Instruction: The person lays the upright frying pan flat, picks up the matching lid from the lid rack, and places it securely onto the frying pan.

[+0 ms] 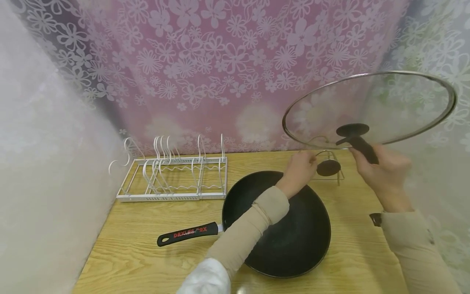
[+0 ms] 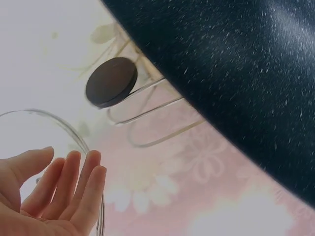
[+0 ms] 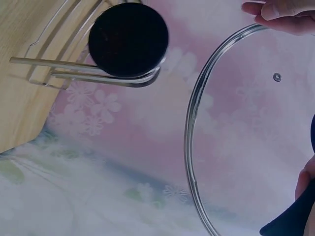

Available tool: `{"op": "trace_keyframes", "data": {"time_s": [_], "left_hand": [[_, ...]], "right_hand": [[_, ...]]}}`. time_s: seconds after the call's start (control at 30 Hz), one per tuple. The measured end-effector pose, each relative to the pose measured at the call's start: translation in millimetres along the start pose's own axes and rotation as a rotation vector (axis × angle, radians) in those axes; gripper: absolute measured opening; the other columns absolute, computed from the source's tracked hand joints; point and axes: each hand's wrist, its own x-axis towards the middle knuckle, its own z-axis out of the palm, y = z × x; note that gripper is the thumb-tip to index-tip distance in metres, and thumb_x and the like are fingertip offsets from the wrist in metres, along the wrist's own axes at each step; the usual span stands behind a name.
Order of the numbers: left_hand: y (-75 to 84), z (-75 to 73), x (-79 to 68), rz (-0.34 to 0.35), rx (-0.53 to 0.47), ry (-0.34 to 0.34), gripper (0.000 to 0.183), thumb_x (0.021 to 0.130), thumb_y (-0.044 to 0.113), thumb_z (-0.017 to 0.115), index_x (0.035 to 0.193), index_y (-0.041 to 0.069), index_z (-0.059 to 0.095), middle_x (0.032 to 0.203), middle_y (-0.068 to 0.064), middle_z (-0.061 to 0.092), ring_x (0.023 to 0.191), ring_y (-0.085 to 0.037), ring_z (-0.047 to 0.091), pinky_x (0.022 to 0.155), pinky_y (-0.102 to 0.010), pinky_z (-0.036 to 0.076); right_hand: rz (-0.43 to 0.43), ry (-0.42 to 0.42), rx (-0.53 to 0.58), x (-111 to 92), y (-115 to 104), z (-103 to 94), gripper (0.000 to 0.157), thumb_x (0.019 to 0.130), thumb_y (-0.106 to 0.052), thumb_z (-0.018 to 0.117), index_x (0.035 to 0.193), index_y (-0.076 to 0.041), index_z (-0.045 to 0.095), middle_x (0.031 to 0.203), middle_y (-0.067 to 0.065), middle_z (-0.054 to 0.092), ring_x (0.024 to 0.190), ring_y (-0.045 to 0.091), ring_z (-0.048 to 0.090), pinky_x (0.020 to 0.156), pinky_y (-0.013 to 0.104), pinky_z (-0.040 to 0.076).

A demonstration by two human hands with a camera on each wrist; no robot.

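A large glass lid with a metal rim is raised, tilted, at the upper right of the head view. My right hand grips its dark handle. Fingers of my left hand are at the lid's lower rim, loosely bent in the left wrist view; whether they touch it I cannot tell. Beneath the left forearm lies a black wok, its long handle pointing left. Just beyond the left hand stands a small wire stand bearing a dark round disc.
A white wire rack with upright loops stands at the back left of the wooden table. Flower-patterned curtain hangs behind the table. Pale sheeting closes in the left side.
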Motion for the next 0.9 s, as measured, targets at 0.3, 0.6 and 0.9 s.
{"op": "trace_keyframes", "data": {"time_s": [0.3,0.6,0.9], "left_hand": [[10.3,-28.6,-15.8,0.005,0.096,-0.017,0.019,0.095,0.022,0.065,0.113,0.022,0.073,0.112,0.011,0.071,0.094,-0.004,0.067,0.061,-0.014,0.048],[10.6,-50.7,-39.4,0.078,0.143,0.027,0.025,0.096,0.025,0.066,0.12,0.021,0.071,0.112,0.007,0.071,0.066,-0.004,0.055,0.041,-0.015,0.036],[4.9,-65.7,-66.4,0.082,0.154,0.079,0.027,0.095,0.029,0.069,0.121,0.023,0.07,0.111,0.008,0.07,0.066,-0.001,0.057,0.04,-0.015,0.034]], "right_hand": [[0.031,0.074,-0.004,3.7,-4.7,-6.1,0.042,0.078,-0.035,0.072,0.062,0.004,0.064,0.049,0.017,0.055,0.039,0.031,0.036,0.043,0.028,0.018],[0.05,0.13,0.056,16.6,-37.0,-18.3,0.045,0.077,-0.035,0.074,0.059,0.004,0.062,0.045,0.017,0.048,0.04,0.029,0.031,0.056,0.007,0.016],[0.056,0.168,0.084,20.9,-56.4,-27.5,0.053,0.078,-0.043,0.077,0.056,0.003,0.059,0.043,0.014,0.042,0.041,0.017,0.026,0.052,0.011,0.013]]}}
